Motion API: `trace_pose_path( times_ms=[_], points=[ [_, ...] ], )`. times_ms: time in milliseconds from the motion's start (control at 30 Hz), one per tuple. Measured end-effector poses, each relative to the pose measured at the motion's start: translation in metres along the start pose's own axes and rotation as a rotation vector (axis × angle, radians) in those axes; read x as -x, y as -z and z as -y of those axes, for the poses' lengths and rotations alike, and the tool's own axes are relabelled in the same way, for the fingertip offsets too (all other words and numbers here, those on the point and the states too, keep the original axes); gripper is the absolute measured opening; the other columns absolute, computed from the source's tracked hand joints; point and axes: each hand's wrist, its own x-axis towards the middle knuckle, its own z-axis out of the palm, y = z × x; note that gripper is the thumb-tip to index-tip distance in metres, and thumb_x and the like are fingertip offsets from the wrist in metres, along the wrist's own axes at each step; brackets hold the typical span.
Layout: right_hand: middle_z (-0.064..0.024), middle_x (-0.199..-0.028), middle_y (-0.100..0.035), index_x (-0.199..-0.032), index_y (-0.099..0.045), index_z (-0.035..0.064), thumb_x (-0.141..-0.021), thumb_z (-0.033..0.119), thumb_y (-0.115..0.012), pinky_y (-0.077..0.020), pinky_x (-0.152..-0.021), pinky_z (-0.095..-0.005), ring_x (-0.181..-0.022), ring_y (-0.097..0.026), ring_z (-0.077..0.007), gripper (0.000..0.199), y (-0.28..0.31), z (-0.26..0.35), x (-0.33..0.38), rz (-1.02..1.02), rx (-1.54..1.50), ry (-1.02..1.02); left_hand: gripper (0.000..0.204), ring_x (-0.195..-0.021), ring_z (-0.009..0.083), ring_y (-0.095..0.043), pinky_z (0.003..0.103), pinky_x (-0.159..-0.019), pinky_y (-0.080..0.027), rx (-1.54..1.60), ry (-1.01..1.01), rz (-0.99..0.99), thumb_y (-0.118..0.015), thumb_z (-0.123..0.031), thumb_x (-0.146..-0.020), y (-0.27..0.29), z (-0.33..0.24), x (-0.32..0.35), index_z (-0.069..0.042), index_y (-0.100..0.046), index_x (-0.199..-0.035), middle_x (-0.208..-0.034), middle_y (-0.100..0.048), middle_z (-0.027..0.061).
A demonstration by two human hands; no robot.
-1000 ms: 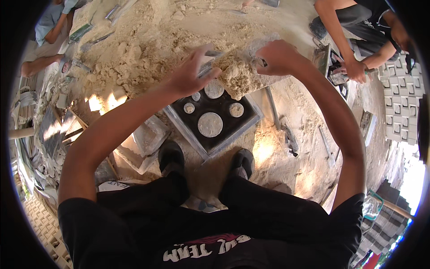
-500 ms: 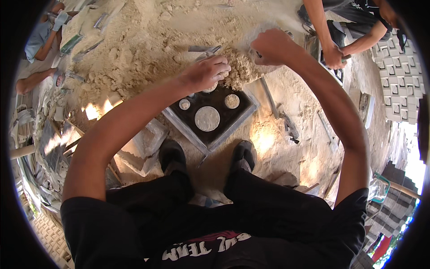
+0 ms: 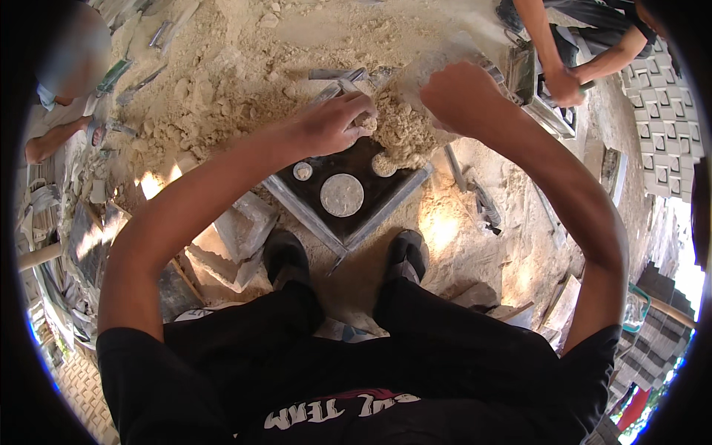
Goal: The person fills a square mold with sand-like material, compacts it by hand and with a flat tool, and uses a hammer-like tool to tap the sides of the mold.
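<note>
The square frame [image 3: 389,208] lies on the sandy ground [image 3: 259,59] with one corner toward the person, its dark base [image 3: 354,228] bearing pale round discs. The left hand [image 3: 340,124] is above the frame's far part, fingers curled and partly bent; pale material shows at its fingertips — whether they grip it I cannot tell. A large disc [image 3: 342,195] sits in the frame's near half, just below this hand, with a small disc [image 3: 302,171] toward the frame's left corner. A heap of damp-looking sand [image 3: 406,132] covers the frame's far right side, between the two hands, and partly hides another disc [image 3: 382,165]. The right hand [image 3: 460,96] is past the frame's far right edge, beside the heap, closed like a fist with its back showing — what it holds, if anything, is hidden. Right of the frame lies a metal bar [image 3: 455,169]; left of it, a pale block [image 3: 247,228]. A shoe [image 3: 407,254] stands near the frame's closest corner.
</note>
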Motion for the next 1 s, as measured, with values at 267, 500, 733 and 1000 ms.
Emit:
trace_pose_path(
  times_ms=[267,500,733,1000],
  points=[
    [-0.0098,-0.08,-0.07,-0.076,-0.073,0.0102,-0.078,0.018,-0.07,-0.0574,-0.066,-0.0363,-0.079,-0.071,-0.0248,0.008,-0.001,-0.006,0.002,-0.068,-0.046,-0.044,0.027,-0.078,0.0177,-0.063,0.033,-0.069,-0.051,0.248,0.076,-0.162,-0.057,-0.017,-0.095,-0.011,-0.009,0.01,-0.003,-0.054,-0.119,-0.086,-0.062,0.0068],
    [-0.01,-0.077,-0.07,-0.075,-0.072,0.0101,-0.08,0.017,-0.07,-0.0584,-0.063,-0.0363,-0.076,-0.071,-0.0246,0.009,-0.001,0.003,0.016,-0.146,-0.084,-0.021,0.03,-0.077,0.012,-0.061,0.028,-0.069,-0.052,0.794,0.64,0.144,-0.058,-0.02,-0.094,0.017,-0.043,0.038,0.001,-0.057,-0.116,-0.089,-0.062,0.0062],
    [-0.0059,-0.077,-0.071,-0.074,-0.073,0.0127,-0.083,0.009,-0.063,-0.0587,-0.059,-0.0347,-0.075,-0.072,-0.0229,0.013,0.025,0.049,0.015,-0.068,-0.111,0.021,0.034,-0.075,0.0107,-0.063,0.028,-0.069,-0.05,0.568,0.588,0.283,-0.064,-0.02,-0.09,0.035,-0.048,0.073,0.001,-0.057,-0.117,-0.084,-0.064,0.0083],
    [-0.0103,-0.085,-0.072,-0.079,-0.073,0.0096,-0.082,0.012,-0.064,-0.0585,-0.068,-0.0367,-0.083,-0.072,-0.025,0.009,0.016,0.015,0.009,-0.034,-0.109,-0.049,0.029,-0.081,0.0292,-0.066,0.038,-0.075,-0.05,0.11,0.312,0.133,-0.058,-0.018,-0.094,0.01,-0.047,0.099,0.001,-0.054,-0.116,-0.084,-0.065,0.0182]
  ],
)
